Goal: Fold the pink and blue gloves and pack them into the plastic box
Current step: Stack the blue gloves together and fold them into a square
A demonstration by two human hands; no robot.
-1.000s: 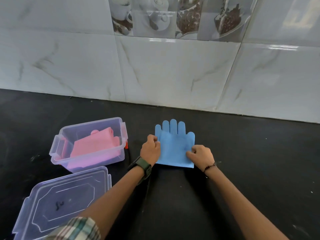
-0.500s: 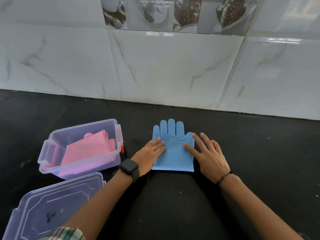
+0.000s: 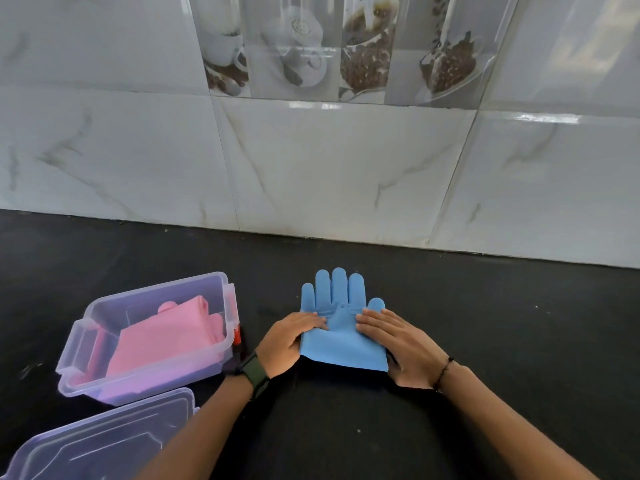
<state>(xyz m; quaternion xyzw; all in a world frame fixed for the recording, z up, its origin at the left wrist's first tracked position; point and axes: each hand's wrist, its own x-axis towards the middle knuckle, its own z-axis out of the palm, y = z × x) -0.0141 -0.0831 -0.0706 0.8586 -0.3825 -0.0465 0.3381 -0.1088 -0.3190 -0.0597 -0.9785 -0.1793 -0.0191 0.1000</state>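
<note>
A blue glove (image 3: pixel 341 344) lies flat on the black counter, its cuff folded up and its fingers pointing toward the wall. My left hand (image 3: pixel 287 341) rests flat on the glove's left side, fingers spread. My right hand (image 3: pixel 394 341) presses flat on its right side. Both sets of fingertips meet near the glove's middle, just below the finger roots. The folded pink glove (image 3: pixel 162 341) lies inside the clear plastic box (image 3: pixel 227 306) to the left.
The box's clear lid (image 3: pixel 100 445) lies on the counter at the lower left, in front of the box. A small red thing (image 3: pixel 237 336) peeks out beside the box's right wall. A tiled wall (image 3: pixel 329 174) closes off the back of the counter.
Both hands went from fists gripping the glove's edges to flat palms, then slid inward onto the glove. The camera view tilted upward.
</note>
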